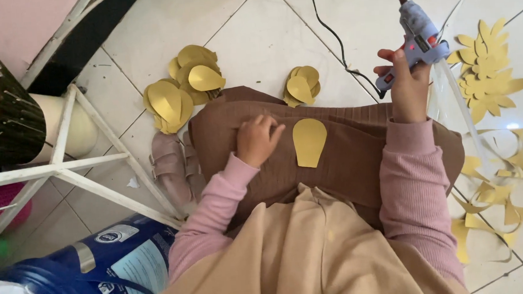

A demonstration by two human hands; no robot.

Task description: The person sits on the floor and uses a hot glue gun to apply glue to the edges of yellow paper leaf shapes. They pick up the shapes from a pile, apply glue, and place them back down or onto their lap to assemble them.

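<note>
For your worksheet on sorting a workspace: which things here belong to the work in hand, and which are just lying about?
In use: glue gun in right hand; gold petal on lap beside left hand; petal piles.

Lying about: blue bucket; white rack; sandals; gold offcuts.

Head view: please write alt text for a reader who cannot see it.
Seen from above, a seated person's right hand holds up a glue gun, while the left hand rests on the brown skirt beside a gold paper petal. More gold petals and paper scraps lie on the white tiled floor.
</note>
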